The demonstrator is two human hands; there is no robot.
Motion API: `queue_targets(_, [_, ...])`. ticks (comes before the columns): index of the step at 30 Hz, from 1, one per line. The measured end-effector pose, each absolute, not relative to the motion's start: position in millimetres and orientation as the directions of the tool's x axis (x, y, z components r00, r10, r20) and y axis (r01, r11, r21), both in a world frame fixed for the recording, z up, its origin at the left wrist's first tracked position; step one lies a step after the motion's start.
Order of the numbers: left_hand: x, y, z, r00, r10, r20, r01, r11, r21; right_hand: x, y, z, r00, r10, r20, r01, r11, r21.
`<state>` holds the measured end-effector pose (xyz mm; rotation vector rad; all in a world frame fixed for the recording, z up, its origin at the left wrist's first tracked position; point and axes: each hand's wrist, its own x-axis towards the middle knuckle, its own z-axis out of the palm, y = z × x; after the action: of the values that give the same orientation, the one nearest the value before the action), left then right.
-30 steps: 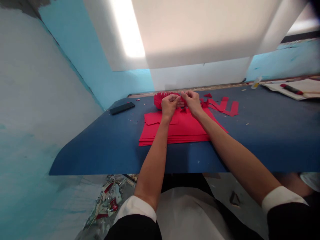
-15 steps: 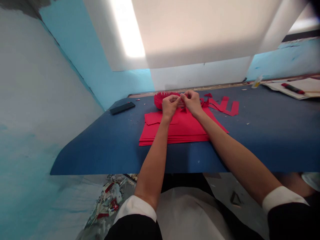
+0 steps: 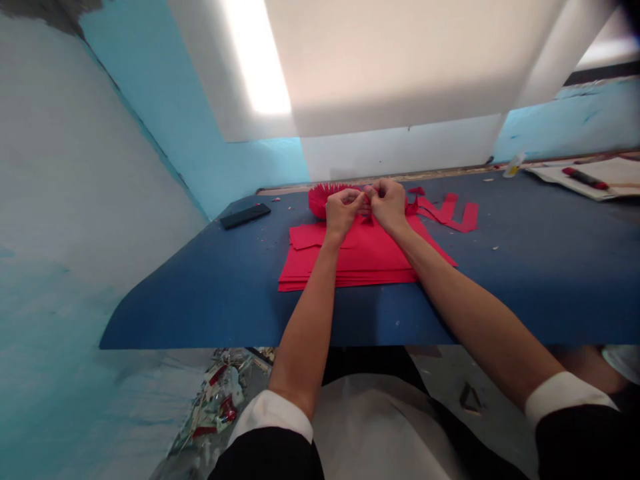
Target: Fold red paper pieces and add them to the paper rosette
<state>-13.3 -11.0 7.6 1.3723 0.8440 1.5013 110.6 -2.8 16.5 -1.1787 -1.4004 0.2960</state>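
Observation:
My left hand [image 3: 343, 212] and my right hand [image 3: 387, 203] meet at the back of a stack of red paper sheets [image 3: 380, 257]. Fingers of both are pinched on a small piece of red paper [image 3: 367, 195], mostly covered by the fingertips. Just behind my left hand sits a round red fringed paper piece [image 3: 317, 200] with spiky edges, partly hidden. A smaller red sheet [image 3: 305, 237] lies on the stack's left side. Beside my right hand are small folded red paper pieces [image 3: 412, 205].
Red paper strips [image 3: 450, 210] lie right of the stack on the blue tabletop [image 3: 200, 287]. A black phone [image 3: 245, 216] rests at the left. Far right are a small bottle [image 3: 514, 165] and a marker [image 3: 585, 178] on papers. Litter [image 3: 220, 397] covers the floor below.
My right hand has shifted slightly, its thumb and fingers drawing a little apart from the left fingertips. Red paper shows more between them. The stack and other things stay put.

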Motion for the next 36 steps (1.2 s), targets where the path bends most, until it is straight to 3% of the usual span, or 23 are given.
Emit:
queue_targets(6, [-11.6, -11.7, 9.8, 0.009, 0.934, 0.356, -0.179, -0.349, 0.92, 111.3, 0.1, 12.2, 0.248, 0.757, 0.605, 0.393, 0.492, -0.777])
queue_targets(13, [-11.8, -10.2, 11.9, -0.113, 0.947, 0.301, -0.254, -0.321, 0.912, 105.7, -3.1, 19.0, 0.188, 0.835, 0.516, 0.169, 0.49, -0.855])
queue_targets(21, [-12.8, -7.0, 7.4, -0.076, 0.948, 0.309, -0.249, -0.318, 0.915, 106.2, 0.4, 14.9, 0.144, 0.882, 0.449, 0.066, 0.444, -0.893])
queue_targets(29, [-14.8, -10.4, 12.5, -0.104, 0.96, 0.26, -0.279, -0.279, 0.919, 106.9, 2.7, 10.3, -0.033, 0.93, 0.367, 0.035, 0.368, -0.929])
queue_targets(36, [-16.5, -22.1, 22.3, -0.008, 0.977, 0.213, -0.322, -0.204, 0.924, 106.0, 1.8, 12.6, -0.009, 0.94, 0.34, -0.029, 0.34, -0.94])
